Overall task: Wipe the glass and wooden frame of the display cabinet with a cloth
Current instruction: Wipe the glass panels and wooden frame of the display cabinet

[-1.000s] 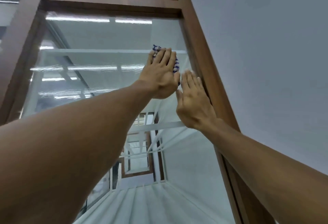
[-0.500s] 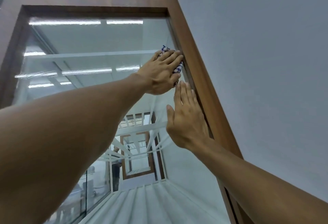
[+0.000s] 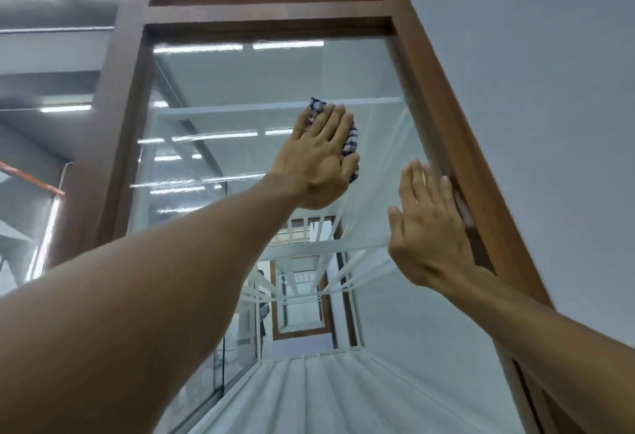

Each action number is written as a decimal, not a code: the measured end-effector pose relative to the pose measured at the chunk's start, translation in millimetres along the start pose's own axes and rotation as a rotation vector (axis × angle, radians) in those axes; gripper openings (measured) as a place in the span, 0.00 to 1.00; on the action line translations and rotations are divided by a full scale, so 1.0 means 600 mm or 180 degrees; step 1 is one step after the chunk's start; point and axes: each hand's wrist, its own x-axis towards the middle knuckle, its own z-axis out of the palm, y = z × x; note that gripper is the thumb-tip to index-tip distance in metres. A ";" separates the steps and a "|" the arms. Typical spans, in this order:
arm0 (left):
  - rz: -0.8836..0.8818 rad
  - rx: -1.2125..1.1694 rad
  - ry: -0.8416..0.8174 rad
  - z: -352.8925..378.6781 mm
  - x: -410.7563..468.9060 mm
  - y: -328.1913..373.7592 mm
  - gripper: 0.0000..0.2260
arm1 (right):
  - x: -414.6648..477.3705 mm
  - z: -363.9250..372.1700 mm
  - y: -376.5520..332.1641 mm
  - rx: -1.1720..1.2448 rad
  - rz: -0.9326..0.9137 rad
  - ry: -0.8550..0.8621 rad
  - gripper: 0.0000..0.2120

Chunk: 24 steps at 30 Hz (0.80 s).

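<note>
Step in hand: upper pane. I'd keep the left hand (image 3: 318, 155) flat, fingers straight, pressing the cloth (image 3: 351, 145) evenly in overlapping strokes towards the wooden frame (image 3: 446, 107). Right hand (image 3: 426, 227) is spread and empty, apparently bracing beside the right upright. The cloth is blue-and-white checked, bunched, high on the glass (image 3: 223, 107).

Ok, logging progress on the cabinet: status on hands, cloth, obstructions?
Left hand flat, pressing checked cloth on the glass. Right hand open, flat at the glass edge by the wooden frame. No obstruction seen.
</note>
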 end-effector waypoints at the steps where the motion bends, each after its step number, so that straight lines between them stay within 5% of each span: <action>1: -0.0106 0.0048 0.0021 -0.001 -0.012 -0.013 0.31 | 0.013 -0.003 -0.012 -0.0020 -0.0053 -0.0078 0.35; 10: -0.0745 0.0255 -0.0092 -0.028 -0.125 -0.137 0.34 | 0.110 0.031 -0.215 0.0056 -0.0771 -0.0233 0.31; 16: -0.1229 0.0471 -0.0287 -0.051 -0.216 -0.238 0.37 | 0.098 0.048 -0.227 0.0011 -0.0793 -0.0186 0.34; 24: -0.0539 0.0268 -0.0373 -0.026 -0.285 -0.162 0.36 | 0.064 0.040 -0.209 -0.0012 -0.1013 -0.0277 0.34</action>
